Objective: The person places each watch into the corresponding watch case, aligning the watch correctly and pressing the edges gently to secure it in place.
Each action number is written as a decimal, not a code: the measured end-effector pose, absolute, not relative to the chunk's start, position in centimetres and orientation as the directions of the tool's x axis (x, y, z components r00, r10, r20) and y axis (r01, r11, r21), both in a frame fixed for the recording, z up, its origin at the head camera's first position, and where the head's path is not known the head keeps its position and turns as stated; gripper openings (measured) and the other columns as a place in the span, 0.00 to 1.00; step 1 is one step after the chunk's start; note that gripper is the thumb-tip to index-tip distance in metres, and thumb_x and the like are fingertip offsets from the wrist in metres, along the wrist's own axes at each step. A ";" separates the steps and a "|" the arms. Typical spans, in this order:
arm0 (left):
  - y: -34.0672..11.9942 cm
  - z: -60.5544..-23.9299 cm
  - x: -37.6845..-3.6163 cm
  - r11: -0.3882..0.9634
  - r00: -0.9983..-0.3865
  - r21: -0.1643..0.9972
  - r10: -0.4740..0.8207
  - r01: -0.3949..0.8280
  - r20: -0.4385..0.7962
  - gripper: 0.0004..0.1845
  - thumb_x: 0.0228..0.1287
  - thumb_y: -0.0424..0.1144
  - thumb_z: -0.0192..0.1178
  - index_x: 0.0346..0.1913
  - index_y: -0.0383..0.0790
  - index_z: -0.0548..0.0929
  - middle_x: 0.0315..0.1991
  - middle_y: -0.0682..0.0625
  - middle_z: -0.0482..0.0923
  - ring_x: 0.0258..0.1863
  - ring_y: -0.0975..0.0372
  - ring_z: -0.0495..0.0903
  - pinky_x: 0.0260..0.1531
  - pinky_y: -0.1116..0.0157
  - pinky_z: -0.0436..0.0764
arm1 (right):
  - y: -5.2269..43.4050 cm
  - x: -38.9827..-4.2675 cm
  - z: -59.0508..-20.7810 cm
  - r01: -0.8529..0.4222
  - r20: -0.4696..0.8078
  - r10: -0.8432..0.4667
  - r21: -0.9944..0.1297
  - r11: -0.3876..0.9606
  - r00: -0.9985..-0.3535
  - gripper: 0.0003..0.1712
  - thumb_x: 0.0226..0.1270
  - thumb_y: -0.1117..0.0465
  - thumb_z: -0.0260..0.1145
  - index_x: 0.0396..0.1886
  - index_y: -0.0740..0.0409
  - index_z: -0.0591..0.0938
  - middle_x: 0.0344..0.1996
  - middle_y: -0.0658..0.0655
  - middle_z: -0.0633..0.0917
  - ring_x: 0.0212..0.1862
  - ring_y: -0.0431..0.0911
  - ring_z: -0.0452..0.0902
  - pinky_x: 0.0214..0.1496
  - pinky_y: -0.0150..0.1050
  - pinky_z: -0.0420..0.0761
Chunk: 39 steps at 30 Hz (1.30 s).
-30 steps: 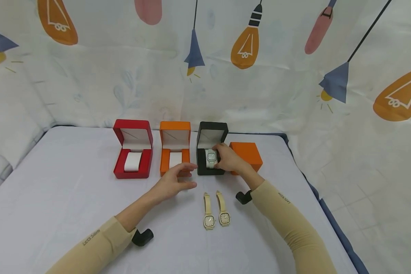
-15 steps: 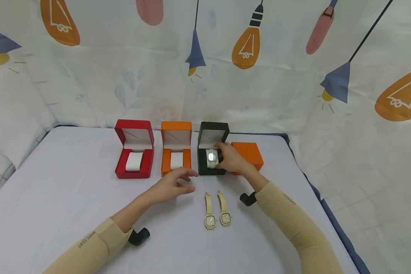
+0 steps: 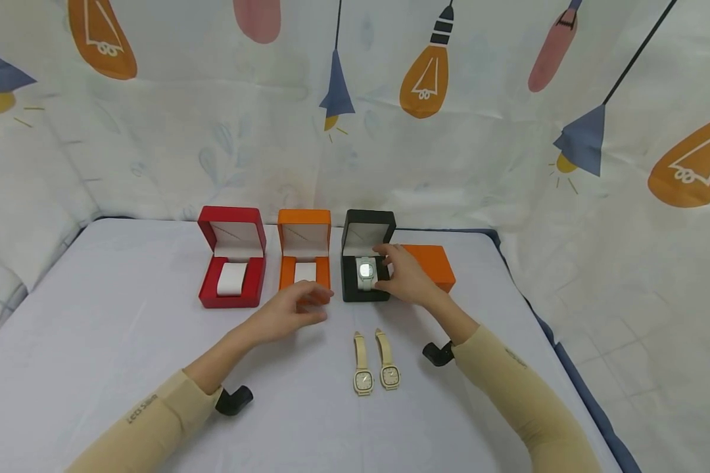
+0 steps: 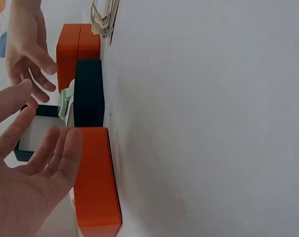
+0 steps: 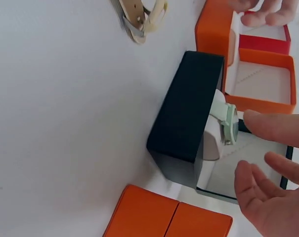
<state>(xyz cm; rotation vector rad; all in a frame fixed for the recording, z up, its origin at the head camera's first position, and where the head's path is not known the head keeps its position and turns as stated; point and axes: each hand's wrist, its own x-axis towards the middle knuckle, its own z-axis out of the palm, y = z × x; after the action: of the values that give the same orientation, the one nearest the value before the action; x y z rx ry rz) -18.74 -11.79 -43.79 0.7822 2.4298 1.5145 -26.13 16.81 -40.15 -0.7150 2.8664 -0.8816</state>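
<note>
A pale green watch [image 3: 367, 272] sits wrapped on the white cushion of an open dark box [image 3: 365, 296]. My right hand [image 3: 411, 277] is at the right side of that box, thumb and fingers parted around the watch's side. In the right wrist view the thumb and fingers [image 5: 244, 182] stand apart from the watch [image 5: 231, 123]. My left hand [image 3: 283, 313] hovers in front of an open orange box [image 3: 286, 270], fingers loosely bent with nothing in them. Two cream-strapped watches [image 3: 363, 376] lie side by side on the white cloth, nearer to me.
An open red box [image 3: 251, 286] with a white cushion stands at the left of the row. A closed orange box [image 3: 432, 263] is at the right, partly behind my right hand. A patterned curtain [image 3: 260, 131] hangs behind the table [image 3: 124, 315].
My right hand has drawn slightly right, away from the watch, which stays on its cushion. My left hand has shifted a little left and back.
</note>
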 end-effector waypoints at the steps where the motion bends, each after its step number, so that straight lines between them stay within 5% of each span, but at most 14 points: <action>1: -11.9 -43.7 -18.9 0.350 -0.851 0.871 0.509 0.345 0.132 0.21 0.69 0.36 0.68 0.62 0.37 0.79 0.59 0.39 0.79 0.58 0.45 0.77 0.60 0.46 0.78 | 16.9 -26.0 -40.2 -0.418 0.090 -0.447 -0.551 0.722 -0.890 0.40 0.61 0.66 0.78 0.71 0.62 0.71 0.64 0.62 0.76 0.58 0.55 0.76 0.50 0.43 0.84; 17: -14.1 -43.4 -21.2 0.501 -0.901 0.768 0.370 0.399 0.227 0.22 0.68 0.37 0.69 0.63 0.39 0.80 0.58 0.45 0.77 0.54 0.52 0.78 0.52 0.50 0.83 | 18.7 -22.6 -41.2 -0.551 0.300 -0.472 -0.583 0.597 -0.829 0.23 0.64 0.67 0.76 0.57 0.63 0.79 0.48 0.63 0.84 0.47 0.57 0.82 0.39 0.43 0.79; 28: -14.7 -43.1 -22.5 0.620 -0.896 0.666 0.404 0.415 0.183 0.28 0.67 0.41 0.70 0.67 0.40 0.77 0.64 0.42 0.70 0.64 0.48 0.69 0.63 0.44 0.74 | 20.1 -20.1 -42.2 -0.518 0.262 -0.470 -0.630 0.579 -0.843 0.20 0.66 0.66 0.74 0.56 0.63 0.81 0.48 0.61 0.85 0.44 0.54 0.81 0.42 0.44 0.84; 39: -15.0 -43.1 -23.5 0.717 -0.891 0.547 0.433 0.432 0.136 0.32 0.68 0.44 0.70 0.71 0.39 0.75 0.67 0.37 0.66 0.65 0.45 0.66 0.64 0.43 0.73 | 20.8 -19.2 -42.7 -0.491 0.222 -0.473 -0.651 0.580 -0.853 0.19 0.67 0.65 0.73 0.56 0.64 0.81 0.50 0.61 0.85 0.47 0.50 0.81 0.46 0.51 0.85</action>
<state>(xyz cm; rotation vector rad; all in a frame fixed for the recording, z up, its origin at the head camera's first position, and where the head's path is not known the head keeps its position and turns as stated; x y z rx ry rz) -23.54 -15.03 -43.10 0.7327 2.9088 0.9268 -19.16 20.83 -42.72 -0.8581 2.8135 -1.1711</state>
